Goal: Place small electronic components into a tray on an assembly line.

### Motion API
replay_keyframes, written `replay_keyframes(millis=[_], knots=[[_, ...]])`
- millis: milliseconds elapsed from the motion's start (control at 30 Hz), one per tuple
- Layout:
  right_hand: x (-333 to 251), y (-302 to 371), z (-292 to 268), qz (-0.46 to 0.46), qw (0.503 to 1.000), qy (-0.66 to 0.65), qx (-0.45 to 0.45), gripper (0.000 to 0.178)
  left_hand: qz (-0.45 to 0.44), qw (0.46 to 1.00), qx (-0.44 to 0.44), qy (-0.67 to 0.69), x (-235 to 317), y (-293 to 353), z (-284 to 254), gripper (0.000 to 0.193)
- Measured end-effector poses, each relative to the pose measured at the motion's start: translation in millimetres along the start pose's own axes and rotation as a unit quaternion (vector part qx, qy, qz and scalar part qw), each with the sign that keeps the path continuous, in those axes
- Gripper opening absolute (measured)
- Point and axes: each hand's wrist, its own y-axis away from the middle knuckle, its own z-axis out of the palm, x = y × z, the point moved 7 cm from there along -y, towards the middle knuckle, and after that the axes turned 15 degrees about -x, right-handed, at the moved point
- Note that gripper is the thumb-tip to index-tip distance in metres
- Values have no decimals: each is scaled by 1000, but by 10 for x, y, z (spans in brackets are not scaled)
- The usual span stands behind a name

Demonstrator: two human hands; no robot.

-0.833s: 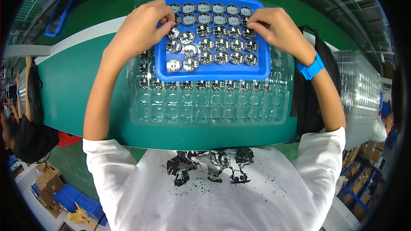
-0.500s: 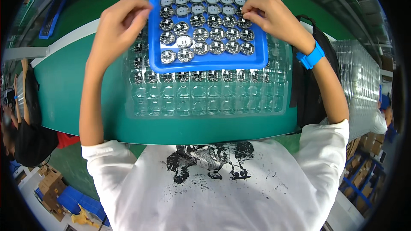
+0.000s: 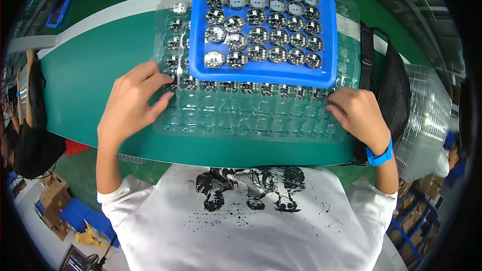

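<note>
My left hand (image 3: 134, 101) is at the left edge of a clear plastic blister tray (image 3: 236, 123), thumb and forefinger apart. Its forefinger touches or nearly touches a small circuit-board part (image 3: 171, 82) at the left end of a row. My right hand (image 3: 357, 114) has its fingers curled and thumb drawn close at the right end of that row; what they pinch, if anything, is hidden. A blue tray (image 3: 261, 74) rests over the blister tray. Within it sit several rounded circuit-board modules (image 3: 258, 35), with pale-faced ones (image 3: 257, 1) in the far rows.
The green table (image 3: 75, 105) curves around in front of me. A black bag (image 3: 394, 85) lies to the right, beside a tall stack of clear trays (image 3: 427, 115). Another person's dark sleeve (image 3: 35, 145) shows at far left. Cardboard boxes (image 3: 54, 195) stand on the floor.
Both hands have come nearer, from the sides of the blue tray to the ends of the near row of parts. The blue tray appears farther right and slightly turned in the picture.
</note>
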Motion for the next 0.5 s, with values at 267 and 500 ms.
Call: replay_keyframes(millis=[267,500], knots=[[25,-37,-718,-107,988,-58,95,5,13,998,58,36,42,-109,-404,7],[167,-756,-1139,-159,947,112,255,9,84,983,165,14,-27,-950,-629,7]])
